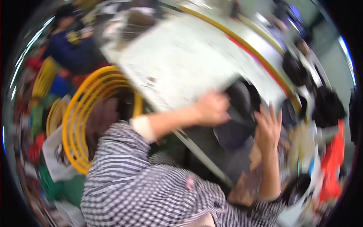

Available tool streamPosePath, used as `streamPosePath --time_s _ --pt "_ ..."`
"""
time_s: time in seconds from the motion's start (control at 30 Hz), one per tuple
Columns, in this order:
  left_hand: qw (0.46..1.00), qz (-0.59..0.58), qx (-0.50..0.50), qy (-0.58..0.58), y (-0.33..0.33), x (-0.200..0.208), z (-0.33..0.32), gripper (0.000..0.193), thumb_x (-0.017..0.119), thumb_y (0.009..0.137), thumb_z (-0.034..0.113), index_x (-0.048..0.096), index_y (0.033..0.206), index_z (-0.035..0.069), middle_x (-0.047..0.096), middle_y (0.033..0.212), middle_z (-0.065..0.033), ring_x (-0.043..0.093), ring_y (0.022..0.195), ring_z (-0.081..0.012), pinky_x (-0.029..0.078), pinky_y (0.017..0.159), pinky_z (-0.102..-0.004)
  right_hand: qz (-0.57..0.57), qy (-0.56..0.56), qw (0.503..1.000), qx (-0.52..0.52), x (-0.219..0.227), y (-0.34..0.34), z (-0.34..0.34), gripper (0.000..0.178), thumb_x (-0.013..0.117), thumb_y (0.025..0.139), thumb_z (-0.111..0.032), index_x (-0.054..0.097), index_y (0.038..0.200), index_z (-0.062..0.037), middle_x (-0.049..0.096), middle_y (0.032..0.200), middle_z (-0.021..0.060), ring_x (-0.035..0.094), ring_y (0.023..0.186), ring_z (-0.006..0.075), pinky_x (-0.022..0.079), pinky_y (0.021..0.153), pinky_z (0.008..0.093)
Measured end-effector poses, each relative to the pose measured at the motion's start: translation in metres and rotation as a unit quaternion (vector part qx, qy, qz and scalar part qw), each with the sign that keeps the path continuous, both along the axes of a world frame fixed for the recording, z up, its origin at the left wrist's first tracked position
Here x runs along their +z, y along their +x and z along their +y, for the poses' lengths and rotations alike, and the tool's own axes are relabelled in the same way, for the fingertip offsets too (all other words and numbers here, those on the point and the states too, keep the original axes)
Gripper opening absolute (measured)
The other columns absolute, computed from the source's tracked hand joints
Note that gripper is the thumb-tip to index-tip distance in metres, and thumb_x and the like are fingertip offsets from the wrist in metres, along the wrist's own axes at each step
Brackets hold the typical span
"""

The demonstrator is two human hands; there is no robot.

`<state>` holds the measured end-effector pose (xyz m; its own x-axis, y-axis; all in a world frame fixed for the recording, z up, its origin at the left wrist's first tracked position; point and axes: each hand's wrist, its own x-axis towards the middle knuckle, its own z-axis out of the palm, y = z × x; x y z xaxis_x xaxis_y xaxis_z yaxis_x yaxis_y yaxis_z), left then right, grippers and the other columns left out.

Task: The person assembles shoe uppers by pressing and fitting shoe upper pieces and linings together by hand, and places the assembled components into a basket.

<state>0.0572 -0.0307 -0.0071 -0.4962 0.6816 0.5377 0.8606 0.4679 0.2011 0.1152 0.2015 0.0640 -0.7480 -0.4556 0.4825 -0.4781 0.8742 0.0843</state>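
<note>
Head view, blurred: curls the fingers of the left hand narrow at the left edge of a black item, too smeared to make out whether gripping it or just touching. Spreads the fingers of the right hand wide at the item's right side. Has the black item between both hands, by the lower right of a white table. Shows at left a yellow basket containing dark cloth; at far right, red-orange material.

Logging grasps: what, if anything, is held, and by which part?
Cannot tell through blur: left hand curled at the left edge of the dark item, right hand spread beside it.
</note>
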Motion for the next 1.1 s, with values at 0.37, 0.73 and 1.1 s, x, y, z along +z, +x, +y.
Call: streamPosePath --time_s 0.37,0.73,1.1 --pt "0.972 -0.125 0.143 -0.139 0.036 -0.013 -0.014 0.047 0.038 0.092 0.033 0.036 0.138 0.025 0.031 0.145 0.0077 0.016 0.138 -0.0294 0.027 0.098 -0.0616 -0.265 0.011 0.962 -0.069 -0.055 0.066 -0.086 0.088 0.060 0.079 -0.038 0.014 0.141 0.0050 0.016 0.148 0.0222 0.011 0.138 0.0353 0.008 0.110 0.0497" --pt "0.963 -0.181 0.135 -0.144 0.018 -0.028 0.020 0.050 0.034 0.093 0.035 0.030 0.142 0.026 0.023 0.149 0.0092 0.015 0.138 -0.0298 0.029 0.099 -0.0587 -0.323 0.070 0.944 -0.011 -0.046 0.099 -0.072 0.108 0.071 0.062 -0.049 0.018 0.141 0.0024 0.017 0.148 0.0201 0.015 0.138 0.0340 0.011 0.109 0.0542" --pt "0.971 -0.126 0.174 -0.106 -0.008 -0.026 -0.036 0.047 0.043 0.091 0.022 0.036 0.137 0.020 0.033 0.145 -0.0005 0.047 0.120 -0.0262 0.038 0.093 -0.0552 -0.102 -0.410 0.906 0.003 -0.005 0.070 -0.024 0.062 0.072 0.073 -0.026 0.049 0.124 -0.0006 0.057 0.116 0.0201 0.058 0.100 0.0319 0.044 0.088 0.0378"
